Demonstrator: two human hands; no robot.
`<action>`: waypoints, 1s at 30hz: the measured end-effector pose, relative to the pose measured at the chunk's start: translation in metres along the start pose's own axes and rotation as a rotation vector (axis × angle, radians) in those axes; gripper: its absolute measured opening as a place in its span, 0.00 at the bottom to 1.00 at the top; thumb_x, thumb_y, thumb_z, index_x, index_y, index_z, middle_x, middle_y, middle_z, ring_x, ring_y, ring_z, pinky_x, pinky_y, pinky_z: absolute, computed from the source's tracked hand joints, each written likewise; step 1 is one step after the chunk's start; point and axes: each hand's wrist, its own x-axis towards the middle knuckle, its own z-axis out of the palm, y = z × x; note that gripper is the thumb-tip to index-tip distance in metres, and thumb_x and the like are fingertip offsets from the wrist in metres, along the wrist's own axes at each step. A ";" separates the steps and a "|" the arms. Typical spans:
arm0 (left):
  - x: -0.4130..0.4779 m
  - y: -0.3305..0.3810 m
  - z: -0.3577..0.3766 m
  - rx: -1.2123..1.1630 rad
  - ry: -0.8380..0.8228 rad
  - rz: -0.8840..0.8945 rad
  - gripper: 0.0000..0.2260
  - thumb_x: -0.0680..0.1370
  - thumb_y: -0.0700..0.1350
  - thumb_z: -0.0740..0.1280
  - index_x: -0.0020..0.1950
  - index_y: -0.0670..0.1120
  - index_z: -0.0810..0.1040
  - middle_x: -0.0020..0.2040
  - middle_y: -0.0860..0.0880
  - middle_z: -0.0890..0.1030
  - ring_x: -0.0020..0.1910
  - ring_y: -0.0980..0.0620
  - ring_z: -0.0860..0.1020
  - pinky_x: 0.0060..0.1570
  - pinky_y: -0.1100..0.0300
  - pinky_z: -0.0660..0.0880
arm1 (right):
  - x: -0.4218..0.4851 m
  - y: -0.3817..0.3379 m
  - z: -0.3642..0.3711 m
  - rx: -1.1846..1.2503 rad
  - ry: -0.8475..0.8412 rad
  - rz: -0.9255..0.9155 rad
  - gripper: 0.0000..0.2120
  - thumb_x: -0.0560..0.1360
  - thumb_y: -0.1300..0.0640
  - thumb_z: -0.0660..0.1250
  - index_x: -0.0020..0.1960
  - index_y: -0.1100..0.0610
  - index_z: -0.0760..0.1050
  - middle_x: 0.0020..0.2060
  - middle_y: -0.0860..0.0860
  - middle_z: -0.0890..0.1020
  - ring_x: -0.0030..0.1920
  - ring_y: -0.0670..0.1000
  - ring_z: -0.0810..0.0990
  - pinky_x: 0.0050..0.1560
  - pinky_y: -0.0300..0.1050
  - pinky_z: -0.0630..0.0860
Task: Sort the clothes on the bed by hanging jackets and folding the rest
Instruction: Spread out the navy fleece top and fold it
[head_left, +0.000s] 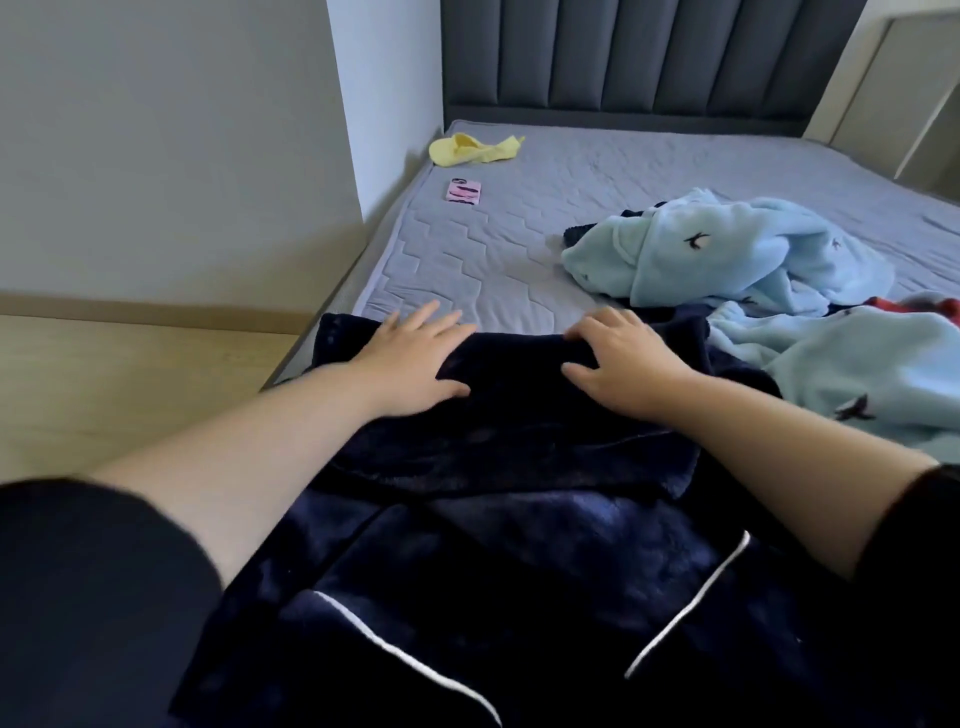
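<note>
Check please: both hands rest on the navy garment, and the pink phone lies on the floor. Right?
No: in the head view the pink phone lies on the mattress. The left hand and right hand do rest on the navy garment.

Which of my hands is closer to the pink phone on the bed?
Left. The left hand lies on the navy garment, almost directly on the near side of the phone; the right hand rests on the same garment, farther off to the right.
</note>
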 end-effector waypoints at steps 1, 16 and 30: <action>0.012 -0.003 -0.004 -0.016 -0.071 0.004 0.37 0.76 0.64 0.61 0.78 0.53 0.48 0.79 0.50 0.50 0.77 0.49 0.44 0.75 0.44 0.46 | 0.012 -0.001 0.002 0.003 -0.072 -0.018 0.25 0.76 0.43 0.62 0.70 0.53 0.67 0.69 0.53 0.69 0.70 0.56 0.62 0.71 0.52 0.59; 0.005 -0.057 0.008 -0.131 -0.343 -0.171 0.34 0.70 0.69 0.65 0.72 0.55 0.65 0.69 0.51 0.71 0.66 0.48 0.70 0.64 0.52 0.67 | 0.043 0.031 -0.001 0.178 -0.782 0.342 0.29 0.75 0.44 0.66 0.73 0.49 0.61 0.65 0.51 0.71 0.63 0.55 0.73 0.65 0.51 0.68; 0.020 -0.026 -0.069 0.207 0.041 -0.215 0.09 0.71 0.38 0.63 0.48 0.49 0.73 0.41 0.50 0.74 0.39 0.47 0.70 0.39 0.59 0.61 | 0.035 -0.010 -0.027 -0.400 0.007 0.192 0.06 0.70 0.62 0.64 0.46 0.55 0.72 0.44 0.52 0.79 0.44 0.55 0.75 0.51 0.45 0.66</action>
